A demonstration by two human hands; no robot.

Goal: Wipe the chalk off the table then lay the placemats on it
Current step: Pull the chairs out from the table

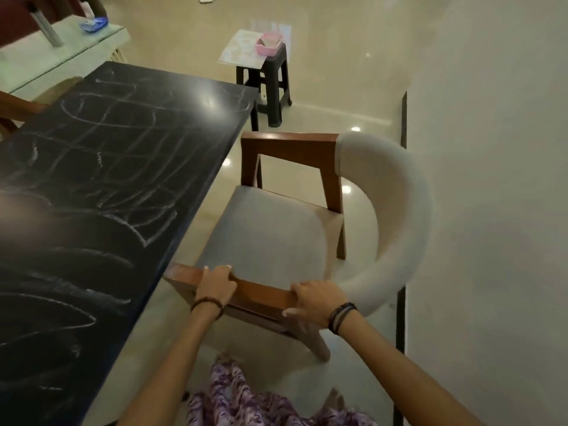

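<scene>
Left hand and right hand fingers curled gripping wooden chair armrest, chalk-marked black tabletop beside, pink basket holding unclear items on black stool

Your black table carries white chalk scrawls at nine o'clock. The chair at centre shows warm brown wood arms, a pale grey seat and a cream backrest. Dark bands circle both your wrists. At twelve o'clock, a black stool holds a pink tub on a pale patterned mat. Purple floral fabric sits at six o'clock.
</scene>
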